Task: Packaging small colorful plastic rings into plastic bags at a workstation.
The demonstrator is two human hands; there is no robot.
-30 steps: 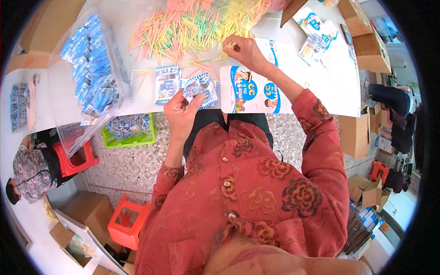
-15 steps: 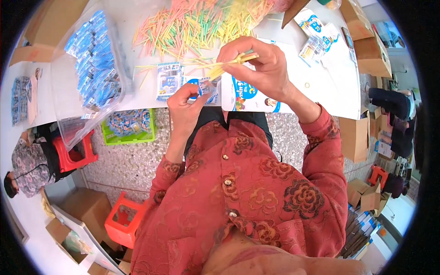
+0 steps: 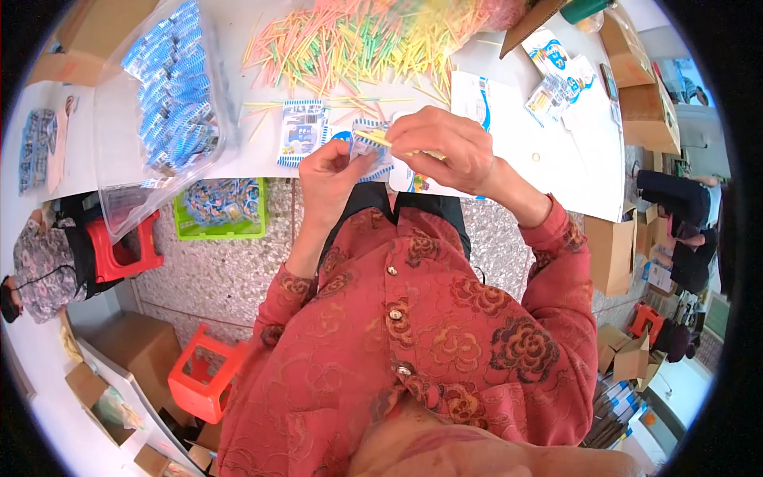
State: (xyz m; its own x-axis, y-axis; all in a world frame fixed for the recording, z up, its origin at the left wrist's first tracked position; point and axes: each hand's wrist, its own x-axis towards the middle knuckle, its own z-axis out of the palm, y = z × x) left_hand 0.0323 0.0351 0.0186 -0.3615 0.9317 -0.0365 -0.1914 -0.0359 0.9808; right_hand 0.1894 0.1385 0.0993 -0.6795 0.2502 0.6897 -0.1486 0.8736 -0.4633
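The white table (image 3: 576,179) runs across the upper part of the view, its near edge in front of the person. At its left end a long clear plastic tub (image 3: 115,147) holds overlapping blue-and-white packets (image 3: 171,91), and part of the tub juts past the near edge. Toward the far side spreads a loose heap of thin sticks (image 3: 350,52) in pink, green and yellow. Lower than the table, to the left of the person's legs, a bright green crate (image 3: 226,236) holds more small packets. A white printed sheet (image 3: 469,91) lies partly under the right hand (image 3: 449,151), whose fingers are bent and brought together with the thumb on a few yellow sticks (image 3: 373,138). The left hand (image 3: 327,175), just beside it, is nearly closed, thumb and fingers pinching one small striped packet (image 3: 369,159) above the table's near edge. The yellow sticks reach over the upper end of that packet; whether their tips are inside it, I cannot tell. Left of the held packet, a flat striped packet (image 3: 302,133) lies on the table. Well to the right lies a tiny ring (image 3: 536,157)
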